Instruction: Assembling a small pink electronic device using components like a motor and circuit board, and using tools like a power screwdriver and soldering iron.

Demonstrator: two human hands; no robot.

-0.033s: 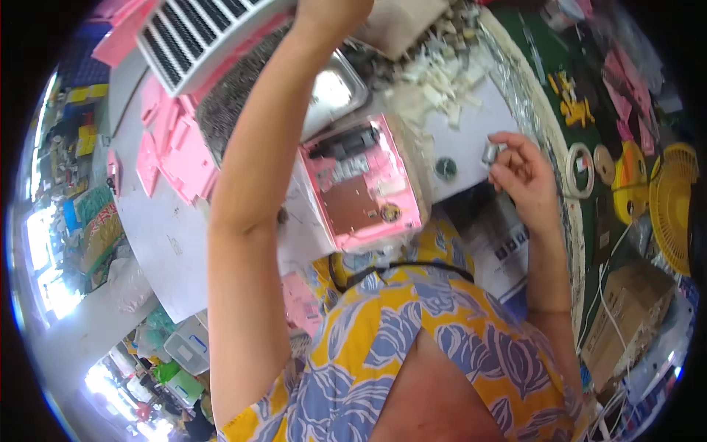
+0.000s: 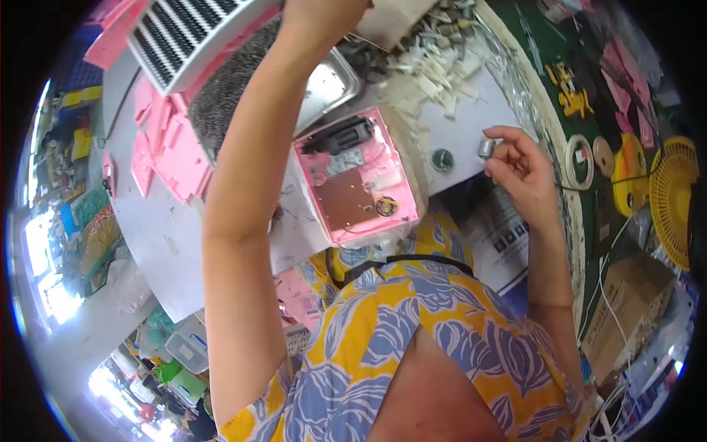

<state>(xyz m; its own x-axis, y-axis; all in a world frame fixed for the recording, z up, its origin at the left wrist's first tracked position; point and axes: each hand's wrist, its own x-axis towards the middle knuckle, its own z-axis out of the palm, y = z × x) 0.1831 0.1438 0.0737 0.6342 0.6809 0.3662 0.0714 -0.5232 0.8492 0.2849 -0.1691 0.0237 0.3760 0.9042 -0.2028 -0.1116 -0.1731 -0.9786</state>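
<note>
In my right hand a small silver metal cylinder is pinched between thumb and fingertips, over the right part of the white table. Just left of it a small round dark-green thing lies on the table. My left arm reaches far forward; my left hand is at the upper edge, its fingers cut off or hidden. Between my arms, near my lap, stands an open pink box. Inside are a black part, a brown panel and a small round part with wires.
Left of my left arm lie pink foam-like pieces and a striped grille in a white frame. Beyond the box are a metal tray and white scraps. At right are a tape roll and a yellow fan guard.
The whole view has shifted slightly. My right hand keeps the silver cylinder in its fingertips, and my left arm stays stretched forward.
</note>
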